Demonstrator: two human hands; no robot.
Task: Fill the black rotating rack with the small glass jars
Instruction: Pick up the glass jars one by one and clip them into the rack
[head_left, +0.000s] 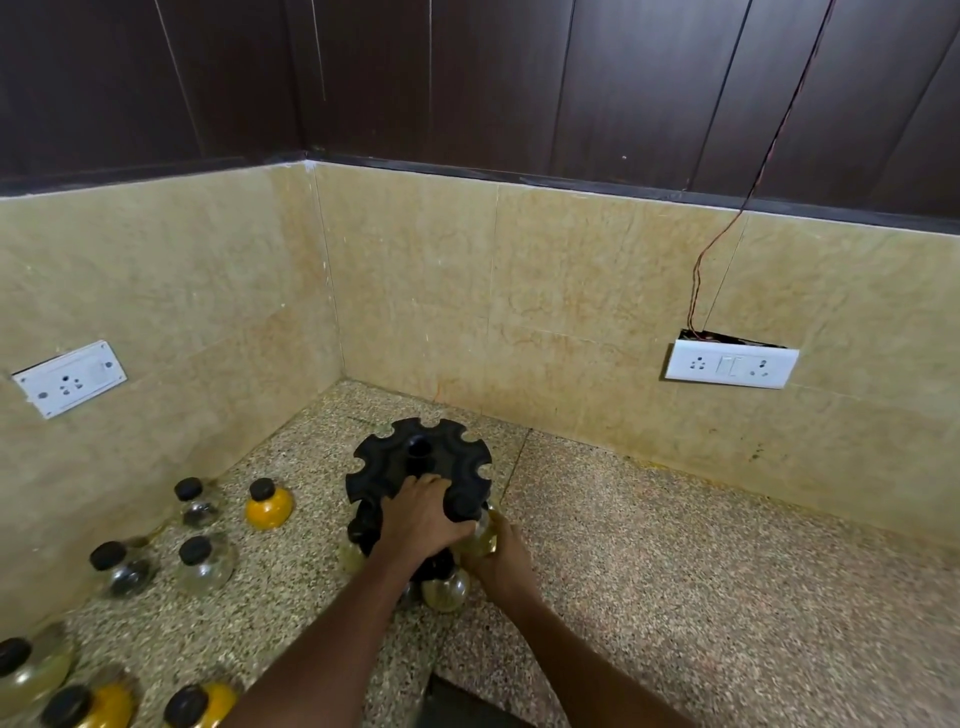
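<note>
The black rack (418, 470) stands on the speckled counter (675, 561) near the far corner, where the two tiled walls meet. The person's left hand (423, 514) lies over the near edge of the rack's top disc, fingers curled down around the rim and gripping it. The right hand (501, 558) is just to the right and lower, closed around a small glass jar (483, 535) with pale yellowish contents, pressed against the rack's near-right side beneath the top disc; whether the jar already sits in a slot I cannot tell. Another jar (444, 590) with similar pale contents sits low at the rack's near side, between the two wrists. Off to the left, well apart from the rack, loose jars with black caps stand on the counter: one filled with orange powder (268, 504), and darker ones (196, 503) nearer the left wall. A white socket plate (731, 365) is fixed on the right wall, a thin wire (748, 197) running up from it.
</note>
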